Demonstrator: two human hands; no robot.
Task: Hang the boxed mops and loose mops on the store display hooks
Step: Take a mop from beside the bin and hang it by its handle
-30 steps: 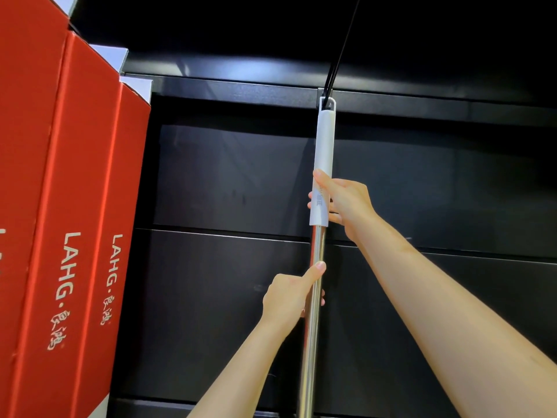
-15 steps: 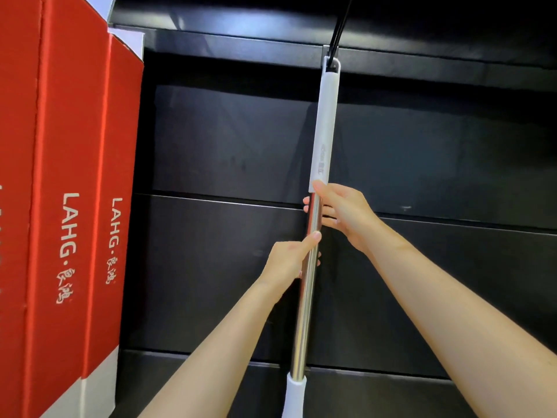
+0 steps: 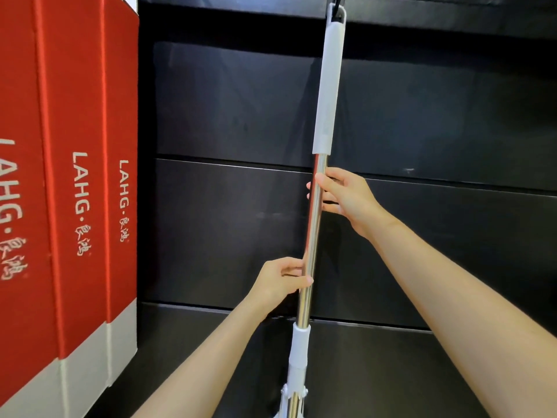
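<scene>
Both my hands grip the hanging steel-shafted, white-handled mop [image 3: 313, 230]: left hand [image 3: 281, 280] low, right hand [image 3: 343, 196] higher; red boxed mops [image 3: 90, 191] hang well left across bare black panel.

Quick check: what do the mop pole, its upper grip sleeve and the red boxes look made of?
Mop pole: polished metal, likely steel, mirror reflections. Grip sleeve: matte pale grey-white, probably plastic or foam; cannot tell which. Red boxes: printed cardboard, creased folded edges.
</scene>
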